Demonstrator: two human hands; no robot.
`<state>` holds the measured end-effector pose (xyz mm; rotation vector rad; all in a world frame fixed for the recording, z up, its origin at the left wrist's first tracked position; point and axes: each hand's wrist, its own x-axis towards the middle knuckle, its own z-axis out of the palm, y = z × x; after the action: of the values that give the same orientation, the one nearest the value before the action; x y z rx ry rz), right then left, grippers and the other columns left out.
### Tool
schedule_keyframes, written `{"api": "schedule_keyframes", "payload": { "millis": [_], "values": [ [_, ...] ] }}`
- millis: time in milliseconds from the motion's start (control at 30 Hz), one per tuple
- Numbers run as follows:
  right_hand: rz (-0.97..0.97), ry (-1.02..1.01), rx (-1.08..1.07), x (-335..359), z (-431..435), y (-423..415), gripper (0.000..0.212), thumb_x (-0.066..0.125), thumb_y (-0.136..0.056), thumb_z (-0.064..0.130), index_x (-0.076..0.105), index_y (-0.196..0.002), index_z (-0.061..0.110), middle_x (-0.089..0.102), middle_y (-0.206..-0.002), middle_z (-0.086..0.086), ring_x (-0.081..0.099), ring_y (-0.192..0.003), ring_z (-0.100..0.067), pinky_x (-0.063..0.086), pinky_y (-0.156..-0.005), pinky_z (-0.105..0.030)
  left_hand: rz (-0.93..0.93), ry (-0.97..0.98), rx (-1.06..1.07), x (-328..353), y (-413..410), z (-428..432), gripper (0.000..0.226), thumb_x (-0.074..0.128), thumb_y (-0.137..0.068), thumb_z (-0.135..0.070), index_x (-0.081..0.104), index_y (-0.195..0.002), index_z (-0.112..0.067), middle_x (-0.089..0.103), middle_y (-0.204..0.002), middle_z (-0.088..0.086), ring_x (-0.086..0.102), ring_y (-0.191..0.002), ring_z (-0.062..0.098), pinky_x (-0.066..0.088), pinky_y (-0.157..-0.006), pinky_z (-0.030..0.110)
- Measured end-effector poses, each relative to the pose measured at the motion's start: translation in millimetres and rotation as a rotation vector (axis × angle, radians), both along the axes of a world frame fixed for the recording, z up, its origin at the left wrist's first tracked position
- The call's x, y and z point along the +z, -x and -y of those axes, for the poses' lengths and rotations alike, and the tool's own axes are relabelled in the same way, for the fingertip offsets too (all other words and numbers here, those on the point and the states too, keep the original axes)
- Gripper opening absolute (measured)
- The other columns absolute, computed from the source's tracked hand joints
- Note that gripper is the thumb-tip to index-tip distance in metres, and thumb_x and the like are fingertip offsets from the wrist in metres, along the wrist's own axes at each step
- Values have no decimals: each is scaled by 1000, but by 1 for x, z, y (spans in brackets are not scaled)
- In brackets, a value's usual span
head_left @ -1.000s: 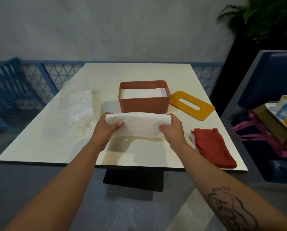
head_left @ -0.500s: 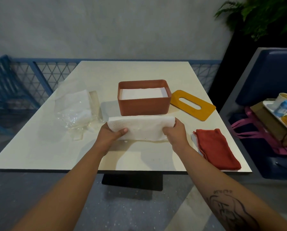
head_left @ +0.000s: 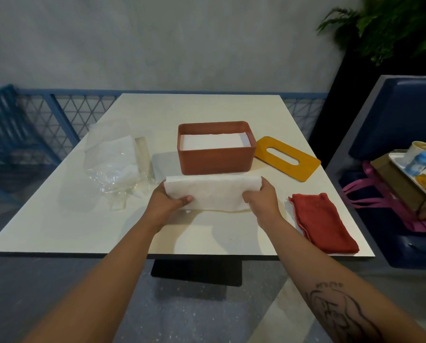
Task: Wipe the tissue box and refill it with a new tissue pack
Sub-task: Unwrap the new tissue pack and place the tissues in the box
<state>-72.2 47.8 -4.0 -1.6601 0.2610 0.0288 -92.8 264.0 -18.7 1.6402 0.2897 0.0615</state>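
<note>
While my left hand [head_left: 166, 202] and right hand [head_left: 263, 197] each pinch an end of the tissues [head_left: 214, 194], the box [head_left: 215, 158] sits just past them, its lid [head_left: 308, 167] beyond my right hand.

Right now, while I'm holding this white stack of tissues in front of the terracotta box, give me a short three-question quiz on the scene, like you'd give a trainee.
1. True or false: the flat yellow slotted lid lies on the white table, right of the open terracotta rectangular tissue box.
2. Both the left hand and the right hand grip: A a sponge, B the white paper tissue stack, C a spray bottle.
3. Name the thing at the table's near right corner.
Key: 1 true; 2 B; 3 the folded red cloth.
</note>
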Motion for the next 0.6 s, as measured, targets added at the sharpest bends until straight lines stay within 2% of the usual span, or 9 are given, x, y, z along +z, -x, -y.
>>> {"api": "schedule_keyframes", "payload": {
  "millis": [67,133,200,267,433,600],
  "values": [
    [-7,9,-7,-3,0,1,46,56,-73,-13,51,-107,17,57,-104,-6,54,-98,-22,50,-75,-31,22,-3,2,0,1,0,55,78,-69,-1,53,-116,-15,63,-108,2,58,-102,21,53,-81,30],
    [-16,5,-15,-6,-1,2,48,57,-73,-13,50,-108,20,56,-106,-5,54,-100,-22,51,-77,-31,12,26,19,-1,2,2,57,78,-70,-2,53,-120,-13,62,-112,4,57,-104,22,52,-88,36],
    [-22,-8,-17,-7,-3,2,50,58,-73,-12,52,-113,17,58,-108,-5,56,-102,-23,52,-80,-34,4,41,18,0,3,5,53,77,-73,-4,54,-120,-10,62,-111,5,58,-103,23,51,-91,37],
    [-22,-24,-25,-6,-3,2,51,57,-73,-12,54,-118,13,59,-109,-7,57,-103,-26,53,-81,-34,14,47,17,2,4,9,45,74,-76,-5,55,-116,-12,62,-105,3,58,-98,20,49,-87,34],
    [11,-9,-28,2,-2,1,42,53,-74,-12,51,-106,16,57,-102,-6,54,-95,-21,50,-67,-23,37,-2,19,6,2,6,48,77,-74,-7,51,-114,-16,60,-104,0,56,-99,19,49,-80,29],
    [-34,-12,-28,-6,-5,1,51,56,-74,-11,52,-119,13,58,-111,-8,56,-104,-25,53,-81,-33,-19,-19,0,0,3,4,58,78,-71,-6,50,-121,-14,59,-117,7,56,-110,27,50,-92,40]
  ]
}}
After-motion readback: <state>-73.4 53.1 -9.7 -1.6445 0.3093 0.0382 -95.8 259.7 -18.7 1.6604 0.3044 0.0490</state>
